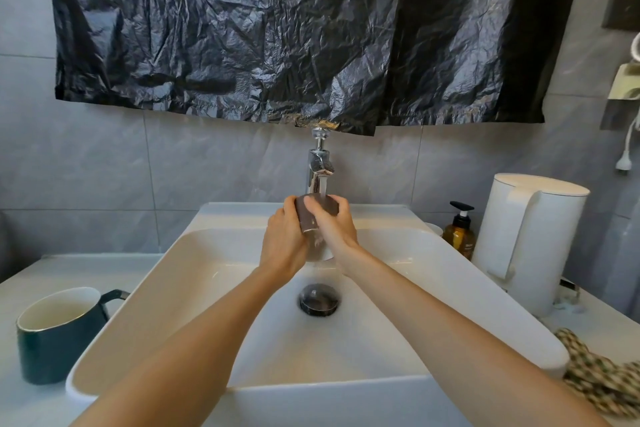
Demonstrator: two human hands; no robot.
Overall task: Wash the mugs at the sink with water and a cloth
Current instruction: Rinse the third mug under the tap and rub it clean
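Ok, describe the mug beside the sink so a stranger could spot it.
Start at the white sink; on the counter to its left stands the green mug. It is dark green with a pale inside, unlike the brown mug held under the tap.

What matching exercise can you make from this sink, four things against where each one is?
Things:
1. brown ceramic mug
2. dark green mug with gold rim
3. amber pump bottle
4. checked woven cloth

Places:
A. on the counter left of the white basin
B. next to the tall white kettle
C. held by the left hand and right hand under the chrome tap
D. bunched on the counter at the basin's right front corner

Pairs: 1-C, 2-A, 3-B, 4-D.
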